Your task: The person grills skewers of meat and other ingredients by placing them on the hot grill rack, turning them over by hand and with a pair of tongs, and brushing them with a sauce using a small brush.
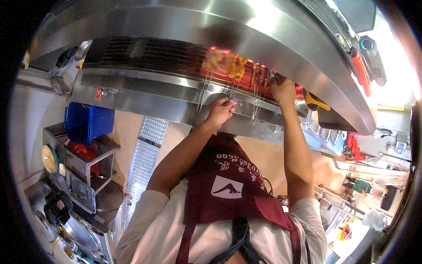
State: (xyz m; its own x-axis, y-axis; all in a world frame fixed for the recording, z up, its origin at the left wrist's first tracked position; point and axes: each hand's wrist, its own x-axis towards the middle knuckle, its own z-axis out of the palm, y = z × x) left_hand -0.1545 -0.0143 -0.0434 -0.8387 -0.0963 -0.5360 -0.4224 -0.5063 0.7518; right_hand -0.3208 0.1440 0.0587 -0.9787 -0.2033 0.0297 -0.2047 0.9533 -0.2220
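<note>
Skewers of food lie over the red-glowing part of a grill [141, 56] under a stainless steel hood. Pale pieces [215, 60] are on the left, yellow pieces [236, 67] beside them, and dark meat skewers [262, 76] to the right. Their thin metal ends stick out over the grill's front edge towards me. My left hand [221, 112] is at the ends of the yellow skewers, fingers curled; it seems to pinch one, though the contact is blurred. My right hand [284, 92] reaches to the grill's right part by the dark meat, its fingers partly hidden and blurred.
The steel hood [211, 23] hangs low above the grill. A yellow-handled tool [317, 101] lies at the grill's right end, with blue-covered trays beyond. At the left are a blue crate [89, 122] on a metal stand and a large pot. A person [361, 185] stands far off at the right.
</note>
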